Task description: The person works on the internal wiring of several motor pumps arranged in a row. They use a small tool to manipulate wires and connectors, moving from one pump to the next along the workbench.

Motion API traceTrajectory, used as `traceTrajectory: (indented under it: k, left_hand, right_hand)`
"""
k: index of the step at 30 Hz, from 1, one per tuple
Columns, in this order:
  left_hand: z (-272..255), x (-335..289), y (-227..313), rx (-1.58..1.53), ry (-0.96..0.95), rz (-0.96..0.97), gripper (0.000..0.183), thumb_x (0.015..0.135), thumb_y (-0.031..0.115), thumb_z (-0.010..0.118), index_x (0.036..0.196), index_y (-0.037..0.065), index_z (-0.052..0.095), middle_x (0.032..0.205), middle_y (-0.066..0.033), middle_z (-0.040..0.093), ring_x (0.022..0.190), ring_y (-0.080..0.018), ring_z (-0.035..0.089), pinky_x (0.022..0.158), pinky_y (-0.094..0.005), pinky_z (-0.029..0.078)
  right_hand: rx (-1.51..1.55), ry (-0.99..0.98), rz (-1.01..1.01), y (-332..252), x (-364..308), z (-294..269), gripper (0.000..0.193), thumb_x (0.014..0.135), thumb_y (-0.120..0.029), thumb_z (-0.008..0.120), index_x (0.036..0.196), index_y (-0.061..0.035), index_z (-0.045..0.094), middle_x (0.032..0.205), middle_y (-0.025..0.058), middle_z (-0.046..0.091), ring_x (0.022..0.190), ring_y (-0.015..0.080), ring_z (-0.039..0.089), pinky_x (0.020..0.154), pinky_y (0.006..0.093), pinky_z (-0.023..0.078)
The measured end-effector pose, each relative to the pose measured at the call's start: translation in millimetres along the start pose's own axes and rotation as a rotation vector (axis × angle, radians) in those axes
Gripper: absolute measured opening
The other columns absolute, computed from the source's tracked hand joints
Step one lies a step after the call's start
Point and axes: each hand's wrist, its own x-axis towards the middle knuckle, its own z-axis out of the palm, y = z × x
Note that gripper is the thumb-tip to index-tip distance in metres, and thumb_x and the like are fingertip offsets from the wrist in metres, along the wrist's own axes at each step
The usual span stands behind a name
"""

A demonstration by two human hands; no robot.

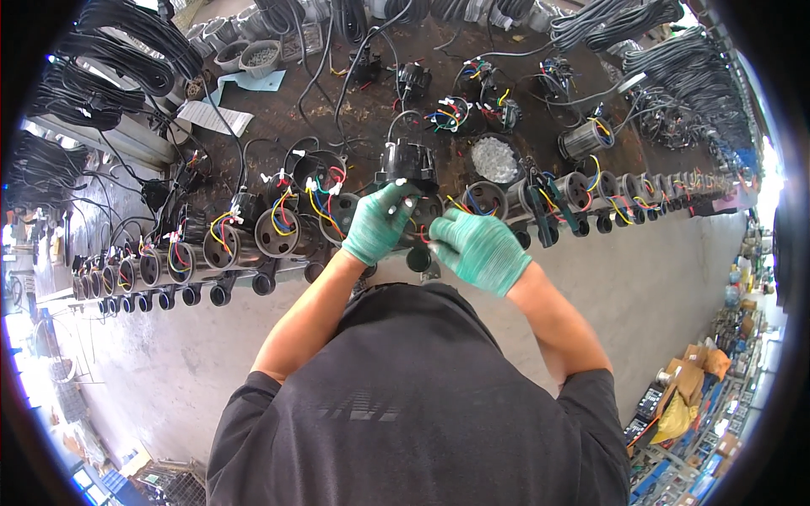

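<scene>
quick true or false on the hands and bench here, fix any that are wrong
1. The left hand and right hand are both gloved in green. True.
2. The black round part is nearer the right hand than the left hand. False: it is nearer the left hand.
3. A white sheet lies to the left of both hands. True.
4. The person wears white. False: the shirt is dark.

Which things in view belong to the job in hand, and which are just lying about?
Job, seemingly:
black round part by the left hand
row of wired cylinders
white pieces

Lying about, seemingly:
white paper sheet
cardboard boxes
yellow bag
</scene>
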Motion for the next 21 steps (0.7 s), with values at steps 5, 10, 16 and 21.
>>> traceTrajectory:
  k: [5, 10, 16, 21]
  left_hand:
    - [2, 2, -1, 0.045, -0.003, 0.047, 0.015, 0.098, 0.008, 0.069, 0.113, 0.005, 0.071, 0.087, -0.0144, 0.073, 0.068, -0.0258, 0.068, 0.067, -0.0353, 0.055]
    - [3, 1, 0, 0.085, -0.011, -0.024, 0.015, 0.099, 0.009, 0.067, 0.113, 0.005, 0.071, 0.086, -0.0123, 0.073, 0.069, -0.0233, 0.066, 0.068, -0.0345, 0.053]
    - [8, 1, -3, 0.09, 0.002, -0.03, 0.015, 0.097, 0.009, 0.07, 0.111, 0.005, 0.07, 0.084, -0.0136, 0.072, 0.066, -0.0249, 0.065, 0.064, -0.0359, 0.052]
    - [6, 2, 2, 0.103, -0.011, -0.015, 0.015, 0.097, 0.011, 0.068, 0.111, 0.005, 0.071, 0.083, -0.0142, 0.071, 0.064, -0.026, 0.065, 0.064, -0.037, 0.052]
  right_hand:
    - [0.131, -0.167, -0.045, 29, 15, -16, 0.012, 0.095, -0.015, 0.068, 0.101, -0.0045, 0.069, 0.096, 0.0169, 0.073, 0.086, 0.0401, 0.071, 0.076, 0.0485, 0.056]
    - [0.057, -0.131, -0.127, 33, 28, -24, 0.014, 0.094, -0.017, 0.069, 0.104, -0.0065, 0.072, 0.093, 0.0134, 0.072, 0.081, 0.0372, 0.071, 0.073, 0.0466, 0.057]
    - [-0.087, 0.214, -0.174, 33, 28, -1, 0.014, 0.089, -0.019, 0.074, 0.101, -0.0118, 0.076, 0.086, 0.0061, 0.067, 0.075, 0.0282, 0.069, 0.063, 0.0419, 0.056]
    - [-0.274, 0.322, -0.122, 28, 28, 11, 0.016, 0.086, -0.019, 0.076, 0.101, -0.0125, 0.077, 0.083, 0.0054, 0.065, 0.072, 0.0258, 0.068, 0.059, 0.0405, 0.054]
